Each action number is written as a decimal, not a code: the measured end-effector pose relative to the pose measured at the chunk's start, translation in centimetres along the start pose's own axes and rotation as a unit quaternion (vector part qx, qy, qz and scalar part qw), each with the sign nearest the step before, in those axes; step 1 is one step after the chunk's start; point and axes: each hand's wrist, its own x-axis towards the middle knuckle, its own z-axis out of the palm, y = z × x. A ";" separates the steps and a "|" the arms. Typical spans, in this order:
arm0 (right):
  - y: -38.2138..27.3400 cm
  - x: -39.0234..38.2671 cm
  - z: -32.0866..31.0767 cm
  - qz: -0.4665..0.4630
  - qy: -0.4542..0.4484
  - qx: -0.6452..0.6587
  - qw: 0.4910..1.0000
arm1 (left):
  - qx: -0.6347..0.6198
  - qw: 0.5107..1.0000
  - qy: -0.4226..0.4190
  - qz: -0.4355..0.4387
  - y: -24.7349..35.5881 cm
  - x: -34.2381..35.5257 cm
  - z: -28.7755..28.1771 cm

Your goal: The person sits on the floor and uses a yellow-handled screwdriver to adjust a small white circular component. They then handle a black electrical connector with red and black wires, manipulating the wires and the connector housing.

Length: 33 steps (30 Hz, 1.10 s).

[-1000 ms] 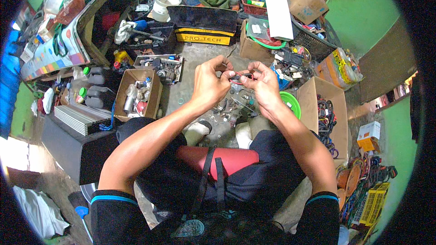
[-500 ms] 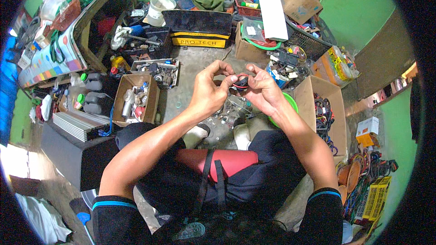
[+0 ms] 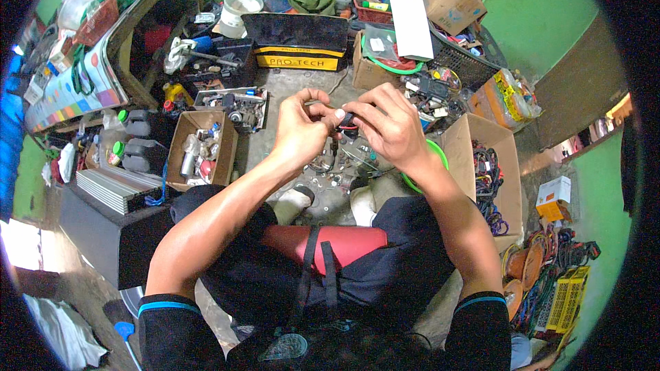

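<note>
Both of my hands are raised at mid-picture around a small dark part with red wire (image 3: 348,122). My left hand (image 3: 300,134) pinches it from the left, thumb pointing inward. My right hand (image 3: 393,129) is on it from the right, back turned up, with curled fingertips over it; much of the piece is hidden by fingers. Beneath them, small loose metal pieces and wires (image 3: 330,161) lie on the concrete floor (image 3: 265,165) between my feet.
Cardboard boxes of parts (image 3: 177,148) and cables (image 3: 459,165) flank my hands, with a green basin (image 3: 440,158) at right. A black-and-yellow toolbox (image 3: 295,38) stands ahead. A silver finned unit (image 3: 113,185) sits left on a black case (image 3: 103,240); cable coils (image 3: 522,261) lie lower right.
Both hands have shifted slightly left. My right hand has rotated so its back faces up and its fingers now cover more of the dark part.
</note>
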 end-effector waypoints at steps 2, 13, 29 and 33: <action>0.2 0.1 -0.1 -0.016 -0.029 -0.004 0.999 | 0.043 0.998 0.011 0.041 -0.2 0.1 -0.2; 0.1 -1.5 1.9 0.193 0.172 0.142 0.956 | -0.041 0.996 0.003 -0.085 -1.0 1.0 -1.9; -0.6 -1.0 -0.1 0.160 0.067 0.144 0.974 | 0.179 0.969 -0.076 0.152 0.2 0.1 -0.2; -1.1 -1.5 1.7 0.276 0.101 0.377 0.878 | 0.207 0.956 -0.043 0.202 -0.7 0.7 -0.8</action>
